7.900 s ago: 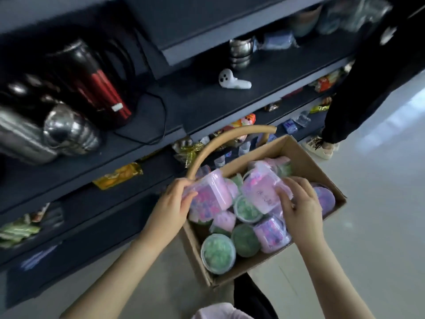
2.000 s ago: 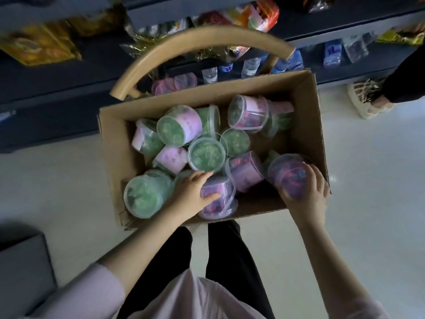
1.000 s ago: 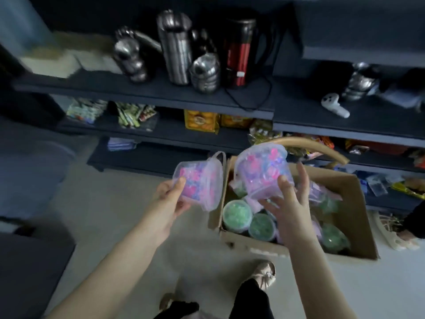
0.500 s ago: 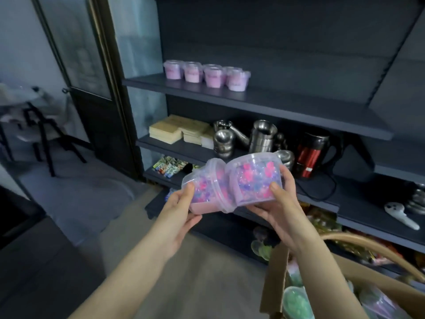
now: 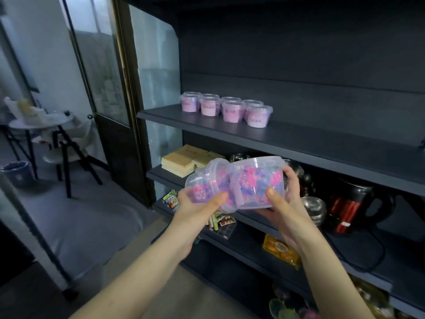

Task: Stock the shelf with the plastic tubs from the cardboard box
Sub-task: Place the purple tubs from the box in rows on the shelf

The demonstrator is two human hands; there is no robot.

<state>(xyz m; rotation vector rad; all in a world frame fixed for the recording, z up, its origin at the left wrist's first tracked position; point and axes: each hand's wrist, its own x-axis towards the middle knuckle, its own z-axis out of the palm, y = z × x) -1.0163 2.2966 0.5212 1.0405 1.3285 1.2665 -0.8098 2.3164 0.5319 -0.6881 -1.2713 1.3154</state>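
My left hand (image 5: 195, 204) grips a clear plastic tub (image 5: 207, 180) filled with pink and purple pieces, tilted on its side. A second, similar tub (image 5: 255, 180) sits in my right hand (image 5: 284, 201), pressed against the first. Both are held in front of the dark shelving unit, below its upper shelf (image 5: 310, 143). On that shelf several pink tubs (image 5: 226, 109) stand upright in two rows near the left end. The cardboard box is out of view.
The shelf below holds yellow pads (image 5: 184, 161), steel cups (image 5: 314, 207) and a red-and-black kettle (image 5: 349, 203) with its cord. Lower shelves carry snack packets (image 5: 279, 248). To the left are a glass door (image 5: 103, 65), a round table (image 5: 39, 125) and a bin (image 5: 17, 173).
I have lifted both tubs out of the box and my view has risen toward the upper shelf. The shelving now looks closer and the box has dropped out of sight.
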